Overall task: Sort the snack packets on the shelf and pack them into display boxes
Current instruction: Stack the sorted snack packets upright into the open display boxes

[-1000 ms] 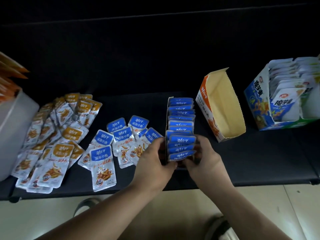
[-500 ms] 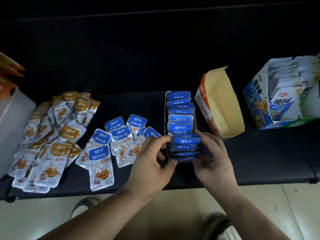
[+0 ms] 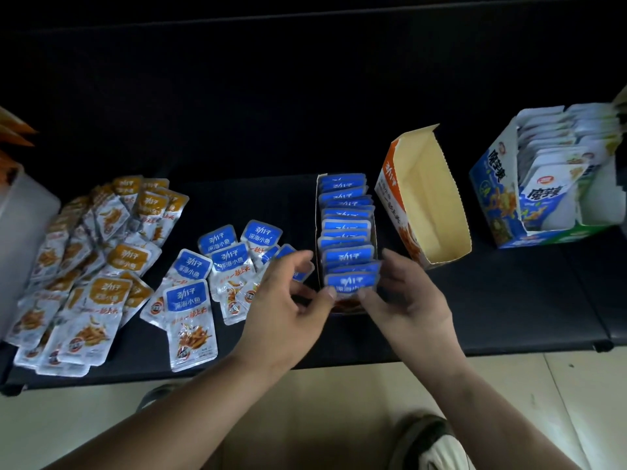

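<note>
Since half a second ago the left hand (image 3: 288,300) has loosened. Its fingers (image 3: 303,257), then curled against the left wall of the narrow cardboard display box (image 3: 318,212), now fan out clear of it. The foremost blue-topped foil packet (image 3: 351,284), then slanted flat with its neighbours, now shows its label, and both thumbs have met at its lower edge.

The left hand is released: fingers spread and relaxed, with only the thumb tip touching the packet. The right hand (image 3: 414,300) grasps the packet – its fingers (image 3: 390,262) curl round the right edge while the thumb presses the front. Both forearms reach in from below.

Beyond the thumbs, the row of blue-topped foil snack packets (image 3: 344,212) stands on edge, filling the box, which sits on the black shelf (image 3: 509,300).

Just left of the left fingers, partly hidden under them, loose blue-topped packets (image 3: 203,266) lie flat. Farther left is a heap of orange-topped foil packets (image 3: 101,259), then a white plastic container (image 3: 20,239).

Just right of the right fingers an empty orange-and-white cardboard box (image 3: 427,205) leans open – cream inside. Well beyond it stands a blue-and-white carton of white packets (image 3: 502,198).

Below the wrists are the pale floor (image 3: 305,418) and a shoe (image 3: 437,442).
</note>
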`<state>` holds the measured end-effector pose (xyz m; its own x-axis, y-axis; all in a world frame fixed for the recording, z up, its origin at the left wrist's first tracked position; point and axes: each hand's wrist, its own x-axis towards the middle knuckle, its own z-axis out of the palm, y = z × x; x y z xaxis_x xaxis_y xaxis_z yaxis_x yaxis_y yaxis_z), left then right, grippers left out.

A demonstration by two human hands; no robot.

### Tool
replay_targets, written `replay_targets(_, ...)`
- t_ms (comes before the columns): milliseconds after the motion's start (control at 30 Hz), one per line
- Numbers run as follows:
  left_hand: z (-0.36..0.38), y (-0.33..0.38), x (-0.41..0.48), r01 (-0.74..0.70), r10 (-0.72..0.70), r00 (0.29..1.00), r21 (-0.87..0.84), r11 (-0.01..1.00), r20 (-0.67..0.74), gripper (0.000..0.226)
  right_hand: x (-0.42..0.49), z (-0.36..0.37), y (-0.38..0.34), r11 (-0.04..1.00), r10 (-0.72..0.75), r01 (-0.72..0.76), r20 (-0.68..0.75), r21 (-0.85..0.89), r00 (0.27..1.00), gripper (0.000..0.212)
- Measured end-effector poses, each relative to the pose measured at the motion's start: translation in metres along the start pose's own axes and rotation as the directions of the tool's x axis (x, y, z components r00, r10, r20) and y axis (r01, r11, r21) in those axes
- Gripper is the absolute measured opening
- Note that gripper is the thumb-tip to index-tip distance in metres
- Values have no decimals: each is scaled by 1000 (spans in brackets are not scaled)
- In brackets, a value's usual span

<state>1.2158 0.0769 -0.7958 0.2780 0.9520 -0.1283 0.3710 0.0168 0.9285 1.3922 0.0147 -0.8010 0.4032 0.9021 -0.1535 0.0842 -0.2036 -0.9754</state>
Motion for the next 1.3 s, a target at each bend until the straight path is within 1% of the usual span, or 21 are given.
replay_targets(100,2,0,0,12,-12,1000,13,1000,-9,30,4,2,-3,995,1,-10,-88,-99,996,53)
replay_targets(167,0,-2,-3,20,-20,1000,23,1000,-14,25,1,1,-5,971,-72,43,-117,-236,991,52)
replay_targets(233,-5,-7,-7,38,-38,999,24,999,-23,23,-3,-2,-12,892,-240,168,-125,-419,963,50)
replay_targets(300,-16,-16,-12,51,-50,998,45,998,-32,22,-4,-1,-24,758,-468,352,-82,-549,880,37)
replay_targets(367,-29,-28,-17,56,-52,998,110,992,-43,21,-6,12,-41,667,-610,514,2,-539,793,18)
replay_targets(400,-37,-35,-20,50,-41,997,160,986,-64,21,-8,25,-49,669,-632,567,34,-480,774,12)
replay_targets(500,-69,-56,-22,47,5,988,336,941,-153,22,-22,74,-60,748,-589,605,147,-273,794,7)
replay_targets(567,-94,-72,-25,65,43,976,476,877,-214,23,-31,104,-52,772,-527,580,247,-262,813,9)
replay_targets(600,-107,-81,-27,98,50,966,536,839,-255,25,-33,116,-45,807,-448,522,289,-277,846,15)
replay_targets(667,-128,-98,-32,211,5,945,618,757,-328,39,-32,132,-32,873,-217,330,318,-359,923,33)
replay_targets(733,-137,-112,-34,296,-66,936,675,676,-345,59,-23,141,-20,838,10,163,314,-521,950,52)
replay_targets(767,-138,-116,-33,297,-69,940,698,652,-335,65,-17,145,-15,793,83,133,322,-594,943,62)
replay_targets(833,-135,-119,-26,260,-28,949,730,633,-313,68,-1,153,-9,701,172,137,351,-700,920,74)
replay_targets(900,-131,-120,-19,208,11,961,751,627,-275,70,14,163,-5,629,230,143,360,-764,904,77)
replay_targets(967,-128,-120,-12,167,-7,978,764,623,-207,74,25,171,0,602,166,194,359,-775,918,72)
replay_targets(1033,-127,-122,-11,176,-74,983,736,653,-170,74,32,175,5,654,69,220,346,-724,936,63)
replay_targets(1067,-127,-122,-11,174,-76,983,714,678,-167,74,34,174,9,695,21,222,328,-684,944,56)
replay_targets(1100,-127,-122,-11,156,-51,984,696,701,-169,72,36,173,12,721,-28,234,311,-652,950,49)
replay_targets(1200,-128,-124,-11,74,55,981,618,783,-187,70,32,173,19,731,-167,316,291,-605,942,33)
replay_targets(1233,-128,-124,-11,53,75,979,593,803,-190,71,28,173,20,739,-195,335,290,-585,937,33)
replay_targets(1300,-126,-121,-11,51,95,973,598,800,-210,70,19,174,22,756,-236,356,280,-549,931,39)
